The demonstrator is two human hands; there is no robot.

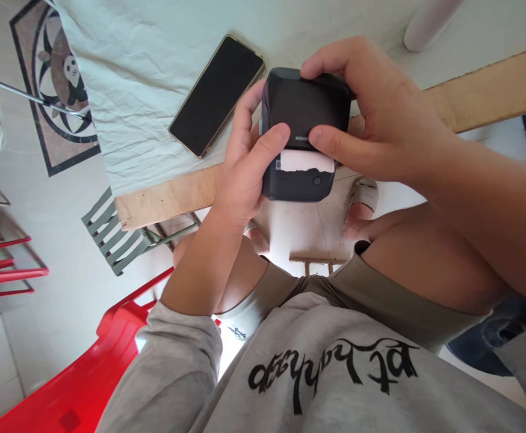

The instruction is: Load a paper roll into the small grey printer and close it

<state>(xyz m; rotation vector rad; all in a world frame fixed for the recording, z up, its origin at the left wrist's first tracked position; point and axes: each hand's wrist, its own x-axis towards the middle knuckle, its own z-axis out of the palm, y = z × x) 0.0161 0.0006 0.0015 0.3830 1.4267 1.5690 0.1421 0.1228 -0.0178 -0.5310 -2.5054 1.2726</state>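
Note:
A small black label printer (306, 114) is held over the near edge of the table, with a strip of white paper (307, 161) sticking out of its slot. My left hand (245, 171) grips its left side, thumb lying across the lid. My right hand (371, 114) wraps over the top and right side, thumb pressing near the paper slot. A black smartphone (218, 95) lies face up on the table just left of the printer, touched by neither hand.
The table (154, 201) has a wooden edge and a wrinkled white cloth (132, 78). A red plastic chair (86, 373) stands at lower left, a green slatted chair (109, 231) under the table edge. My knees and feet show below.

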